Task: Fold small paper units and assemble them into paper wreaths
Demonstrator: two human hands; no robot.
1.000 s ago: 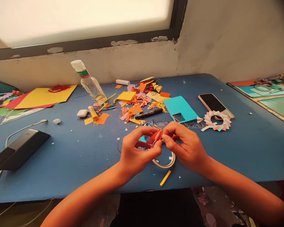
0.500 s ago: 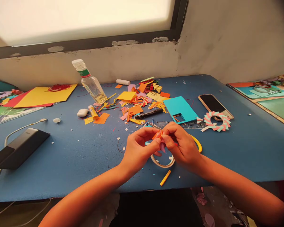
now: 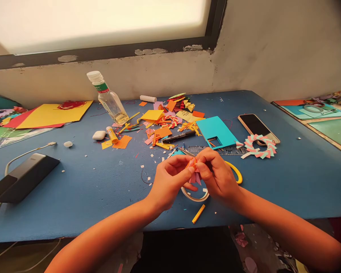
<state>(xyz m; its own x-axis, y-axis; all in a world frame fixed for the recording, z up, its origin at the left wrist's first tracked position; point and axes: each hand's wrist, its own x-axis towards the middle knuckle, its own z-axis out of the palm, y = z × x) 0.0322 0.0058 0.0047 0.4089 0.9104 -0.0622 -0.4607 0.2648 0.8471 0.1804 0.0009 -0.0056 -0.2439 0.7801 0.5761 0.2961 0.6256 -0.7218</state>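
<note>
A small folded paper piece (image 3: 195, 177), orange above and pink-purple below, is pinched between both hands over the blue table (image 3: 102, 197). My left hand (image 3: 170, 182) grips its left side with thumb and fingers. On its right side, my right hand (image 3: 217, 176) closes thumb and forefinger on it. Beneath the hands lies a roll of tape (image 3: 195, 198), partly covered. Scissors with a yellow handle (image 3: 238, 174) lie behind my right hand, most of them hidden. A short yellow folded strip (image 3: 198, 214) rests near the front edge.
Behind the hands lie paper scraps (image 3: 161, 132), a black marker (image 3: 179, 137), turquoise card (image 3: 217, 131) and a ruler (image 3: 233, 151). A paper ring (image 3: 260, 146) touches a phone (image 3: 255, 125) at right. Leftward are a bottle (image 3: 112, 102), glue stick (image 3: 112, 135) and black device (image 3: 24, 178).
The folded paper has turned slightly between my fingers, and more of its pink-purple part shows below. Both hands have shifted a little; the table items look unmoved.
</note>
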